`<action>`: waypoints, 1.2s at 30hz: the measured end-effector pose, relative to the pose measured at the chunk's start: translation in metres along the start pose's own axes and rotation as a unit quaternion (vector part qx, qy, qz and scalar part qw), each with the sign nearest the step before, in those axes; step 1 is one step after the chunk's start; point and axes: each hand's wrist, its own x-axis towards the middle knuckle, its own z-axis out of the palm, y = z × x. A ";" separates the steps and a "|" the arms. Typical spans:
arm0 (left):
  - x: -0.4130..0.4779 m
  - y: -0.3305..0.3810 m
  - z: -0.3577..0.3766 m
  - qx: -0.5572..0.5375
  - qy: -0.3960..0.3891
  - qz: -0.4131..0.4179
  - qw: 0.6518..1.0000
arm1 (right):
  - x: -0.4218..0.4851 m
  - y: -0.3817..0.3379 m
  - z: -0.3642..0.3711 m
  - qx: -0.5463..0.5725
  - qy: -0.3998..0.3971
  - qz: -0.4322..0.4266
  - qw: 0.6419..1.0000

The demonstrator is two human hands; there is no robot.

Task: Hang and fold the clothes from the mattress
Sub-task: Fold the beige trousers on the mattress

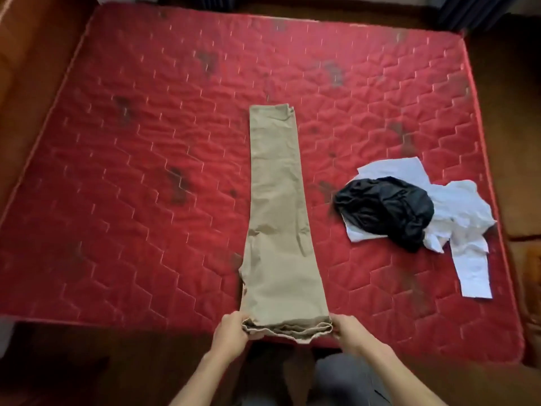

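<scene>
Khaki trousers (276, 218), leg-on-leg on red mattress (146, 142); waistband pinched at either end by left hand (229, 328) and right hand (349, 329).

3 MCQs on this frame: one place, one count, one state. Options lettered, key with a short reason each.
1. Where is the black garment?
A. on the white shirt
B. on the floor
C. on the tan trousers

2. How many garments are on the mattress?
A. one
B. three
C. five

3. The trousers are:
A. crumpled in a ball
B. on a hanger
C. laid flat lengthwise

Key: 1 A, black overlaps white cloth. 2 B, tan, black, white. 3 C, legs stacked, left hand and right hand gripping the near end.
</scene>
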 end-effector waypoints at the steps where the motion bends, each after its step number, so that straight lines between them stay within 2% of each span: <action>1: 0.001 -0.012 0.016 -0.011 -0.014 -0.010 1.000 | 0.003 0.008 0.014 0.016 -0.015 0.012 1.000; 4: 0.026 -0.037 0.051 -0.027 -0.021 -0.034 0.999 | 0.024 0.028 0.036 0.035 0.016 0.008 0.999; 7: 0.066 -0.028 0.052 -0.059 0.005 -0.041 0.997 | 0.050 0.031 0.038 0.086 0.130 0.034 0.987; 9: 0.101 -0.015 0.047 -0.109 0.026 -0.033 0.993 | 0.078 0.028 0.029 0.130 0.175 0.059 0.974; 12: 0.156 0.006 0.038 -0.152 0.071 -0.015 0.986 | 0.128 0.028 0.010 0.157 0.213 0.062 0.962; 18: 0.236 0.004 0.035 -0.131 0.172 -0.039 0.976 | 0.207 0.021 -0.019 0.223 0.262 0.010 0.939; 20: 0.254 -0.006 0.037 -0.141 0.181 -0.030 0.973 | 0.226 0.017 -0.022 0.252 0.265 -0.005 0.931; 22: 0.264 -0.011 0.036 -0.158 0.152 -0.030 0.975 | 0.243 0.017 -0.018 0.248 0.260 0.008 0.933; 25: 0.262 -0.018 0.039 -0.161 0.100 -0.050 0.981 | 0.248 0.021 -0.005 0.269 0.248 0.083 0.927; 27: 0.251 -0.026 0.046 -0.168 0.087 -0.077 0.979 | 0.240 0.025 0.007 0.325 0.237 0.116 0.908; 30: 0.231 -0.044 0.059 -0.215 0.060 -0.105 0.969 | 0.221 0.034 0.014 0.443 0.180 0.100 0.872; 33: 0.218 -0.056 0.072 -0.235 0.041 -0.101 0.966 | 0.191 0.042 0.019 0.438 0.109 0.044 0.891; 36: 0.213 -0.053 0.080 -0.248 0.107 -0.091 0.959 | 0.171 0.051 0.029 0.331 0.067 0.016 0.941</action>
